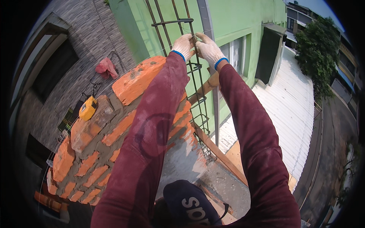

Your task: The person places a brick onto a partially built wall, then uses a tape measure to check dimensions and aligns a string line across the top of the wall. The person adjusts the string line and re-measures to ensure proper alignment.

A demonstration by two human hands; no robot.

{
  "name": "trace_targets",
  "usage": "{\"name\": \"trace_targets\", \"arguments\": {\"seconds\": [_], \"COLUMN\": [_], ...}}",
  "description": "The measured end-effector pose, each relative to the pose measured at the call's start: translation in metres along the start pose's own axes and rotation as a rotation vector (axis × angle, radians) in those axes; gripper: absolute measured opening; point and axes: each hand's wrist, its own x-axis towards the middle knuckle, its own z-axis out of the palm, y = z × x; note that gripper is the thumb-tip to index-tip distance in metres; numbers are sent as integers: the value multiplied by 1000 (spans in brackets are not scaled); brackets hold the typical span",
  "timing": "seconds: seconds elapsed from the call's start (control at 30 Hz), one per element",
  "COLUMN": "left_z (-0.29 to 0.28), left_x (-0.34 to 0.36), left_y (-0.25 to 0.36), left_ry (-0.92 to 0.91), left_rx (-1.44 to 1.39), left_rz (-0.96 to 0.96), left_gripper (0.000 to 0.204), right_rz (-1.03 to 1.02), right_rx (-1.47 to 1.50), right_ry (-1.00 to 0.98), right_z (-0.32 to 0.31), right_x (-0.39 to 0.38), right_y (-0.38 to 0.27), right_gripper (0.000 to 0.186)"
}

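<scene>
Both my hands wear white knit gloves with blue cuffs and meet at an upright steel rebar cage (195, 79). My left hand (183, 45) is closed at a vertical bar, below a stirrup. On the bar's other side, my right hand (208, 49) is closed too, its fingertips close to the left ones. A thin pale string (161, 49) comes in over the brick wall (125, 127) and reaches the fingers, which pinch it against the bar. The exact grip is too small to see. Fine strands also curl above the hands.
A yellow tape measure (88, 108) lies on the wall's top, left of a loose orange brick (138, 79). Wooden boards (220, 154) and a grey metal post (207, 22) stand by the cage. A white corrugated roof (283, 102) lies below right, above a road (323, 140).
</scene>
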Motion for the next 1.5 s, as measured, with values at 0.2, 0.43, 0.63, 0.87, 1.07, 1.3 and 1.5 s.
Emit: {"name": "trace_targets", "arguments": {"seconds": [0.2,0.43,0.63,0.87,1.07,1.3,1.5], "left_z": [2,26,35,23,24,24,25], "left_x": [9,-17,-14,-21,-21,-23,-22], "left_y": [-3,27,42,15,22,35,18], "left_ry": [116,366,235,252,239,256,295], "left_rx": [-816,-377,-264,-333,-411,-374,-448], "left_rz": [-189,-144,3,19,-35,-18,23], "left_gripper": [43,67,47,35,55,33,36], "right_rz": [127,212,-154,27,12,-13,25], "right_rx": [-187,-284,-664,-37,106,-308,-712], "right_ry": [-65,-185,-176,136,124,225,355], "right_z": [-5,-13,-35,13,10,-3,18], "right_x": [32,32,75,21,-2,29,24], "right_y": [-16,-22,26,5,6,-2,-12], "right_gripper": [48,41,34,35,41,55,48]}}
